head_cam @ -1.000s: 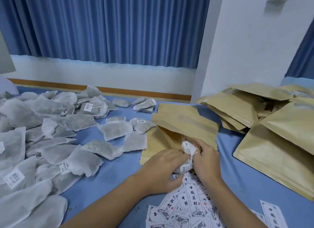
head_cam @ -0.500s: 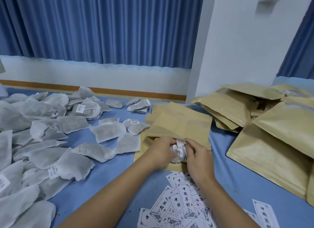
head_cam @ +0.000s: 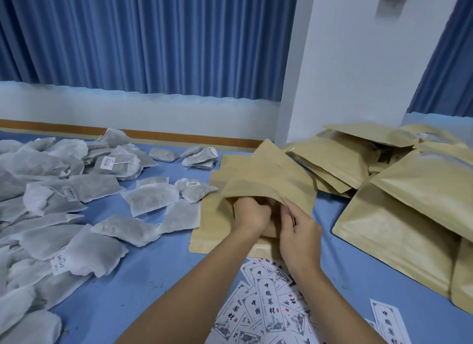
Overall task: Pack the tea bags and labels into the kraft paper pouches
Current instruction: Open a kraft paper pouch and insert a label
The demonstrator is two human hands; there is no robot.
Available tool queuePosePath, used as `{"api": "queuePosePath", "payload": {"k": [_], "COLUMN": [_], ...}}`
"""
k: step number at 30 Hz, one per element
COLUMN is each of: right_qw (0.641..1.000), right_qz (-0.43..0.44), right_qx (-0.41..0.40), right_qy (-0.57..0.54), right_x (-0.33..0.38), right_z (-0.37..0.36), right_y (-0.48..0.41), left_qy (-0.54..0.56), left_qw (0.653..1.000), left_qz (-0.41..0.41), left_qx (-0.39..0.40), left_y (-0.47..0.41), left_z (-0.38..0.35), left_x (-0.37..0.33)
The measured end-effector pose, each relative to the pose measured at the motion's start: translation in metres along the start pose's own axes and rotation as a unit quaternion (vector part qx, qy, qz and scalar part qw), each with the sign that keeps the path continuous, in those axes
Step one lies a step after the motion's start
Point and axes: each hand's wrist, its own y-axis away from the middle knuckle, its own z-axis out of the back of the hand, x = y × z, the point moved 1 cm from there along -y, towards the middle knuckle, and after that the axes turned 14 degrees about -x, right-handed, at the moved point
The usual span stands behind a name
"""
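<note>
An open kraft paper pouch (head_cam: 268,179) lies on a flat stack of empty pouches (head_cam: 208,231) at the table's middle. My left hand (head_cam: 252,213) is curled into a fist inside the pouch's mouth, its fingertips hidden; the tea bag it carried is out of sight in there. My right hand (head_cam: 298,231) pinches the right side of the mouth and holds it apart. Printed labels (head_cam: 266,310) are fanned out on the blue table under my forearms. Loose grey tea bags (head_cam: 148,199) lie just left of the pouches.
A big heap of tea bags (head_cam: 51,190) covers the table's left half. Bulging kraft pouches (head_cam: 396,215) are piled at the right against a white pillar (head_cam: 358,61). Blue curtains and a white wall run behind the table's far edge.
Both hands carried the crumpled tea bag away from me to the pouch. My left hand pushed it into the mouth, and it went out of sight. My right hand took the mouth's edge.
</note>
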Motion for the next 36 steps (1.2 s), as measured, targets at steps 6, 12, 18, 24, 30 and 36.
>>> {"api": "queuePosePath", "payload": {"k": [6,12,18,24,30,36], "right_qw": [0.993,0.991,0.994,0.99,0.991,0.991], "right_qz": [0.117,0.093,0.069,0.082,0.074,0.066], "right_qx": [0.016,0.037,0.068,0.102,0.098,0.104], "right_qy": [0.01,0.093,0.054,0.043,0.048,0.055], "right_x": [0.005,-0.007,-0.006,-0.002,-0.005,-0.003], "right_z": [-0.002,-0.005,-0.003,-0.003,-0.004,-0.002], "right_y": [0.011,0.003,0.002,0.006,0.006,0.006], "left_qy": [0.009,-0.125,-0.239,-0.417,-0.188,0.084], "left_qw": [0.973,0.873,0.91,0.907,0.979,0.935], "left_qz": [-0.062,-0.446,-0.246,-0.039,-0.018,-0.181], "left_qx": [0.223,0.156,-0.23,-0.049,-0.078,-0.294], "left_y": [-0.011,0.009,-0.025,-0.038,-0.028,-0.015], "left_z": [0.012,0.056,0.112,0.114,0.109,0.117], "left_x": [0.003,0.024,0.07,0.104,0.095,0.074]}}
